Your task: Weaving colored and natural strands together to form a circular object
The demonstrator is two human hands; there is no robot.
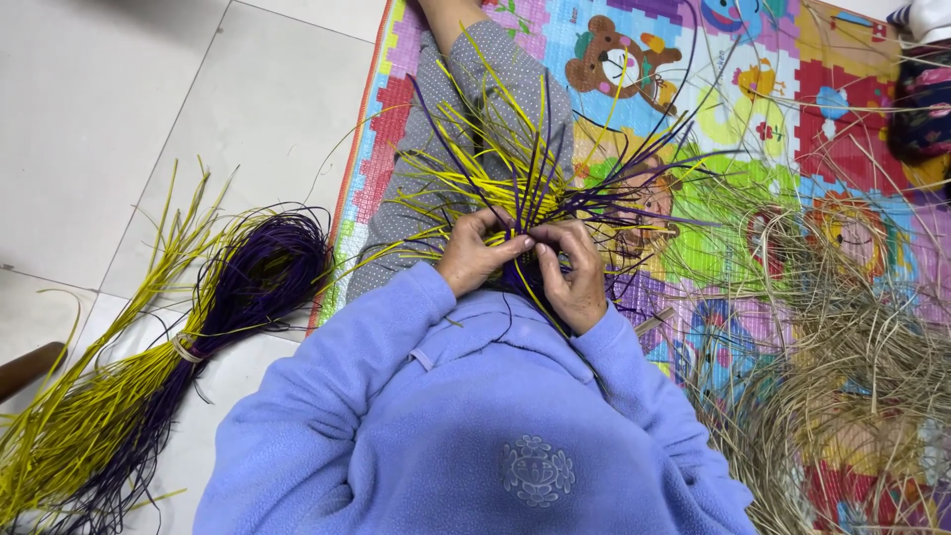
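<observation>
Two hands meet mid-frame: our left hand (474, 256) and right hand (573, 269) are both closed, pinching yellow and purple strips (515, 173) on our lap. We judge weaving underway; next crossing needs a firm pinch.

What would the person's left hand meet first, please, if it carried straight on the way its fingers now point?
The left hand points toward the right hand, so it would meet those fingers almost at once, at the woven knot of yellow and purple flat strips they both pinch. Depth is unclear, though.
</observation>
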